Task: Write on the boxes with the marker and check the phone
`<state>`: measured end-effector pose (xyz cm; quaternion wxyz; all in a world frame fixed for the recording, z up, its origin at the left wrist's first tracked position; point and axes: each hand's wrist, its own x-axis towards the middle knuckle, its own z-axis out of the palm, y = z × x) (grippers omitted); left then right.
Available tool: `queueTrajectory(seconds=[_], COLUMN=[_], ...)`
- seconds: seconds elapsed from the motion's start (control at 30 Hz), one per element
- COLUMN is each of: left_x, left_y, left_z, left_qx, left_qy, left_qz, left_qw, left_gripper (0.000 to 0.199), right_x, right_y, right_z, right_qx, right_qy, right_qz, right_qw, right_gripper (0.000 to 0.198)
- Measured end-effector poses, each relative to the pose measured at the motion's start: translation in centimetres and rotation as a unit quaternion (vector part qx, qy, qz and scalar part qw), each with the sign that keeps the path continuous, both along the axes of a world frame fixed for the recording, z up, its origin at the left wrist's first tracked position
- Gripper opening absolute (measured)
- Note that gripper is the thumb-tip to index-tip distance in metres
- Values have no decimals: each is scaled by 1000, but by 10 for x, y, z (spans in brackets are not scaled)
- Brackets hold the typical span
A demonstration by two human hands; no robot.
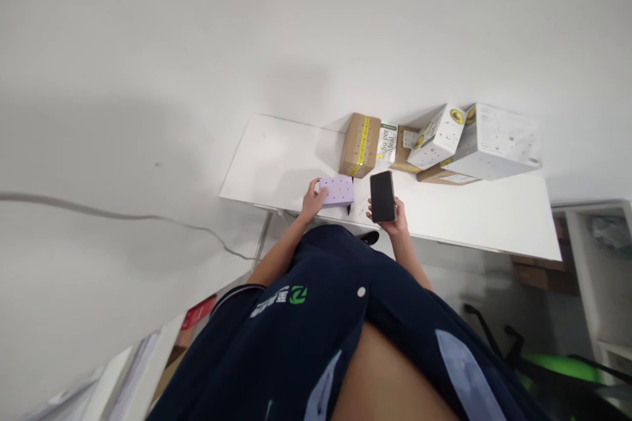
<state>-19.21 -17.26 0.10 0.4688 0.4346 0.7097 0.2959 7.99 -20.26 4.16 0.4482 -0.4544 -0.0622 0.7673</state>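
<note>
I have two items in hand at the table [276, 158]: a purple box [338, 191] near its front edge, and a phone [382, 197] to the right of it. The left hand [313, 200] is partly closed on the left end of the purple box, thumb over the top face and fingers at the far corner. The right hand [399, 218] supports the phone from beneath, curled round its lower part, fingertips at one long side and thumb at the other; the dark screen faces up.

Handling: I judge the purple box light and fairly stiff, liable to dent if squeezed; grip it by opposite side walls. I rate the phone rigid, smooth and fragile; hold it by the long edges.

Pose: both forearms reach forward and converge, hands apart. I cannot tell whether the purple box bears fully on the table. A brown carton [359, 145] stands beyond it
</note>
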Motion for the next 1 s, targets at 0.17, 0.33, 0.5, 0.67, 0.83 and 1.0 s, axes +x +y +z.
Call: queueTrajectory(seconds=[0.17, 0.33, 0.5, 0.67, 0.83, 1.0], left_x=[1, 3, 5, 6, 7, 7], left_y=[1, 1, 0, 1, 1, 1], left_z=[-1, -2, 3, 5, 4, 7], left_qx=[-5, 3, 6, -8, -22, -21], left_qy=[-5, -20, -27, -24, -32, -34], left_qz=[2, 6, -3, -7, 1, 3], left_qw=[1000, 1000, 1000, 1000, 999, 999], left_gripper=[54, 56, 55, 53, 51, 51], right_x=[-25, -54, -74, -87, -93, -97], right_y=[12, 20, 9, 0, 4, 9], right_z=[44, 59, 53, 40, 37, 42], right_qx=[92, 65, 2, -33, -24, -13], right_qy=[158, 182, 197, 220, 234, 226], right_qz=[59, 120, 145, 152, 170, 163], right_qw=[981, 974, 970, 963, 957, 960], right_gripper=[61, 64, 57, 57, 57, 54])
